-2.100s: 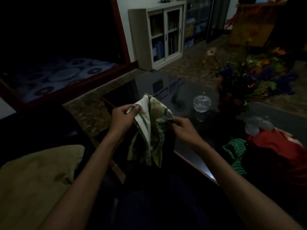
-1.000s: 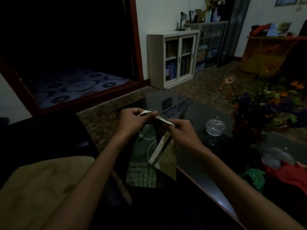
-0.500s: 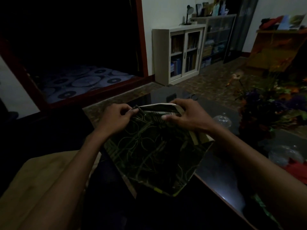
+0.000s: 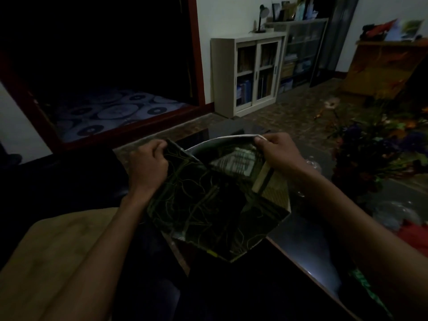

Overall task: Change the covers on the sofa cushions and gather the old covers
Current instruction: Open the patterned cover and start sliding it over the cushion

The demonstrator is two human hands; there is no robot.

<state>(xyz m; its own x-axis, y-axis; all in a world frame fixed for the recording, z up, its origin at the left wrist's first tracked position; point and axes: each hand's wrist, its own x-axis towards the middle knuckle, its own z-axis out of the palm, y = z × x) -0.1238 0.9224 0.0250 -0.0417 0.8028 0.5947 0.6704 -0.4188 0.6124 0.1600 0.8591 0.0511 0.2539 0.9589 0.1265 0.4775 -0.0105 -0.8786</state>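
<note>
Both hands, left [image 4: 148, 164] and right [image 4: 279, 154], hold a patterned cushion cover [image 4: 208, 205] open.

Counting two hands, left hand [image 4: 148, 164] and right hand [image 4: 279, 151], both on one dark patterned cover [image 4: 208, 205]. Also one bare tan cushion [image 4: 53, 246], one glass worktop [image 4: 308, 246], one white bookcase [image 4: 249, 72], one desk lamp [image 4: 261, 18], one flower arrangement [image 4: 379, 144]. Too dark for more.

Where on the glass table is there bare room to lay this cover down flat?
The glass table shows dark bare glass between the cushion cover and the red cloth, reaching to the near edge. The far right is crowded: flower arrangement and clear glassware. Both hands, left hand and right hand, hold the cover.
</note>
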